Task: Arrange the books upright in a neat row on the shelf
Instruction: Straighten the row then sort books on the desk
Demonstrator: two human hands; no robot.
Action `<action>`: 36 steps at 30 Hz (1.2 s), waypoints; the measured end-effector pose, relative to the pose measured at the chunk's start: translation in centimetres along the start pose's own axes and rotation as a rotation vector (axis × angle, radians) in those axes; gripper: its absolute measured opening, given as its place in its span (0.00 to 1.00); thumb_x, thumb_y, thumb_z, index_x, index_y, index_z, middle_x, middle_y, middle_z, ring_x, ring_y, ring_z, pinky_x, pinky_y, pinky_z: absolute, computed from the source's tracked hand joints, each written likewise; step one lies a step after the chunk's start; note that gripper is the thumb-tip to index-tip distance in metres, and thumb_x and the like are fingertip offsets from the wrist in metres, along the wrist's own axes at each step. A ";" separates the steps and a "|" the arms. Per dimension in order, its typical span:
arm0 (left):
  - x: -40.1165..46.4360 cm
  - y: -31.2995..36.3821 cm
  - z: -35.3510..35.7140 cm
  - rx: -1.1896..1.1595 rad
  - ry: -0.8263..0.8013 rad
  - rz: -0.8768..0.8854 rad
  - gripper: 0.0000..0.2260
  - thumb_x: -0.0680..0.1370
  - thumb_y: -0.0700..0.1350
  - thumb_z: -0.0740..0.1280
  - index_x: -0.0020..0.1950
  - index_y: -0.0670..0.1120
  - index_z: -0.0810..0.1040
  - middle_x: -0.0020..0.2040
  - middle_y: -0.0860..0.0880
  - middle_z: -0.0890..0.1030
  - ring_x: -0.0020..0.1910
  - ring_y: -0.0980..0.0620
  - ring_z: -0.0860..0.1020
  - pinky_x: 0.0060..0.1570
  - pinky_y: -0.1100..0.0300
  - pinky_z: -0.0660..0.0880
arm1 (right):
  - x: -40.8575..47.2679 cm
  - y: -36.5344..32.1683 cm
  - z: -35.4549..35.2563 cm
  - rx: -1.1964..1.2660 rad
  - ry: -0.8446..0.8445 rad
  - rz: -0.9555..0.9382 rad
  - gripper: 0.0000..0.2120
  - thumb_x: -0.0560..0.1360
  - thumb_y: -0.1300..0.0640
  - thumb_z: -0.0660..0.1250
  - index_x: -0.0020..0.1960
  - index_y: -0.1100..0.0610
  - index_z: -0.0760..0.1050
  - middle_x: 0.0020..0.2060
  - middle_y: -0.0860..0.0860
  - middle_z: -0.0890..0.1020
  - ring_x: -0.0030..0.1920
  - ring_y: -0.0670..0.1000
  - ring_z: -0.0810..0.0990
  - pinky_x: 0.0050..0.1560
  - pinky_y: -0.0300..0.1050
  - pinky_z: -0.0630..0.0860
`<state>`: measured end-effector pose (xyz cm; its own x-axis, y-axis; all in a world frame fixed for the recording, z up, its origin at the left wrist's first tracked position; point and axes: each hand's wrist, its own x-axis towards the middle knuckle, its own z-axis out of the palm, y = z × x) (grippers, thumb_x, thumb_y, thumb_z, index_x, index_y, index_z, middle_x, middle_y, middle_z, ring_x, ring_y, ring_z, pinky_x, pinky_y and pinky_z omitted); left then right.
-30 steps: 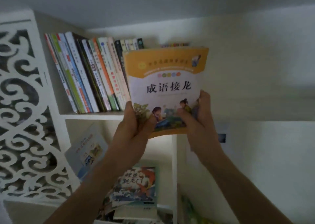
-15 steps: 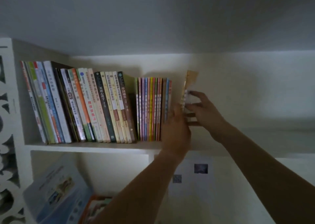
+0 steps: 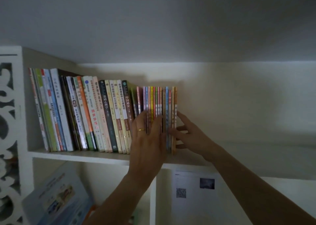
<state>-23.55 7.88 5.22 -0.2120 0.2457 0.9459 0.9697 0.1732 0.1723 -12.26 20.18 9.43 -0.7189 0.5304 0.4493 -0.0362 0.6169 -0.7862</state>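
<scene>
Shelf: orange book now in row, L hand & R hand flat, fingers straight.

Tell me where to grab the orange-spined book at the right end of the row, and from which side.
Probably best to pinch the orange-spined book by its upper spine, coming from the front and the open right side. It stands upright as the last in the row, its left face against the neighbouring thin books. The right hand already rests flat against its free side.

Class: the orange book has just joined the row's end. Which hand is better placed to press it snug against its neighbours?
Right hand: its fingers already lie against the orange book's outer side. The left hand lies flat across the thin spines.
</scene>
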 end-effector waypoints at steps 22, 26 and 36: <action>6.7 1.1 -0.1 0.373 -0.053 0.043 0.34 0.78 0.52 0.66 0.82 0.46 0.59 0.68 0.38 0.70 0.64 0.39 0.72 0.60 0.42 0.74 | 0.0 1.5 0.6 -0.331 0.072 -0.160 0.32 0.78 0.43 0.70 0.77 0.36 0.61 0.56 0.42 0.79 0.47 0.41 0.83 0.57 0.48 0.80; 7.4 1.0 -0.6 0.291 -0.091 0.010 0.32 0.77 0.52 0.66 0.80 0.48 0.60 0.70 0.40 0.68 0.67 0.39 0.69 0.65 0.41 0.71 | 0.3 1.6 0.4 -0.333 0.047 -0.155 0.34 0.77 0.42 0.71 0.78 0.36 0.60 0.60 0.43 0.79 0.46 0.39 0.82 0.54 0.42 0.80; 8.1 1.9 -1.2 0.172 -0.165 -0.096 0.32 0.75 0.52 0.70 0.76 0.53 0.61 0.69 0.42 0.66 0.68 0.40 0.68 0.64 0.40 0.70 | -0.3 1.9 0.4 -0.311 0.083 -0.137 0.29 0.78 0.44 0.70 0.77 0.40 0.64 0.60 0.46 0.81 0.46 0.39 0.82 0.50 0.38 0.79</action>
<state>-23.27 9.04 13.49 -0.3327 0.3703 0.8673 0.9121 0.3598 0.1963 -12.39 21.00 7.63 -0.6627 0.4677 0.5848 0.0935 0.8265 -0.5551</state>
